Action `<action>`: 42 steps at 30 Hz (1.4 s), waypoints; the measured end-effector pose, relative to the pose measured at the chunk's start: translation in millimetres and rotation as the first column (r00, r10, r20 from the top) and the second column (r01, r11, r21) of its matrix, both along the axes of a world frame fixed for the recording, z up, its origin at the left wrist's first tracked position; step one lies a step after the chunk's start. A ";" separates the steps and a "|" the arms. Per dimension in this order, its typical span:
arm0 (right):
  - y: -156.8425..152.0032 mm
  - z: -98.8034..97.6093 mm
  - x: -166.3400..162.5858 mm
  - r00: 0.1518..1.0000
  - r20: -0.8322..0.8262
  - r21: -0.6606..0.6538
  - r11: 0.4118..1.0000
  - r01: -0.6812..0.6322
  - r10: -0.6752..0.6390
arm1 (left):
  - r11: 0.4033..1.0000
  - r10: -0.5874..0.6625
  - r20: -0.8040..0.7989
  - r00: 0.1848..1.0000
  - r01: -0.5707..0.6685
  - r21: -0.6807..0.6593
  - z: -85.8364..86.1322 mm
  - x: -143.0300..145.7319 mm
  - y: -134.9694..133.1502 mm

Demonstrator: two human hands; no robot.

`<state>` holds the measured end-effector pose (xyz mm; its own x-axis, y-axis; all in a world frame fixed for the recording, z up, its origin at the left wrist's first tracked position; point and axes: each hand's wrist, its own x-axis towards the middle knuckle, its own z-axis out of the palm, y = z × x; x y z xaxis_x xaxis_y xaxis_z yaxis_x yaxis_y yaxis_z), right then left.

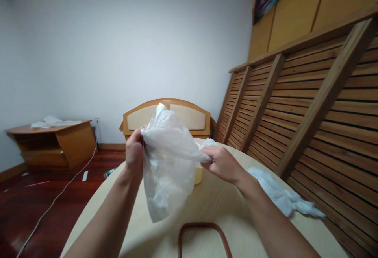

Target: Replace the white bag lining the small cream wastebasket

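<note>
A white plastic bag (168, 159) hangs stretched between my two hands above a round pale table (206, 207). My left hand (134, 150) pinches its upper left edge. On the other side, my right hand (220, 161) is closed around a gathered part of the bag. A pale yellow object (198, 175) stands on the table behind the bag, which hides most of it, so its kind is unclear. Another crumpled white plastic bag (279, 191) lies on the table beneath my right forearm. Some white plastic also shows just behind my right hand.
A brown rounded frame (202, 224), perhaps a chair back, rises at the near table edge. Slatted wooden panels (295, 104) lean along the right. A headboard (167, 108) stands beyond the table. At left are a low cabinet (76, 144) and a white cable (56, 199) on the floor.
</note>
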<state>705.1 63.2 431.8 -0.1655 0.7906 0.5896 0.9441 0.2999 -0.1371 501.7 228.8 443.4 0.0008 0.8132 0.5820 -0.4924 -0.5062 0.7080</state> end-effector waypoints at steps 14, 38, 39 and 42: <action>-26.5 16.1 6.1 0.974 -0.220 0.002 0.999 0.049 -0.047 | 0.625 0.455 -0.610 0.648 0.255 0.737 -18.2 34.4 -52.6; -26.2 8.7 -4.5 0.854 -0.507 -0.320 0.895 -0.310 0.115 | 0.912 0.126 -0.553 0.824 0.123 0.390 -12.6 38.5 -53.9; -31.2 9.5 10.0 0.866 -0.494 -0.342 0.900 -0.270 0.072 | 0.904 0.259 -0.593 0.762 0.025 0.427 -8.1 31.2 -46.5; -46.7 -0.8 72.6 0.872 -0.428 -0.392 0.918 0.057 -0.237 | 0.852 0.520 -0.791 0.322 -0.129 0.507 4.2 3.0 -22.0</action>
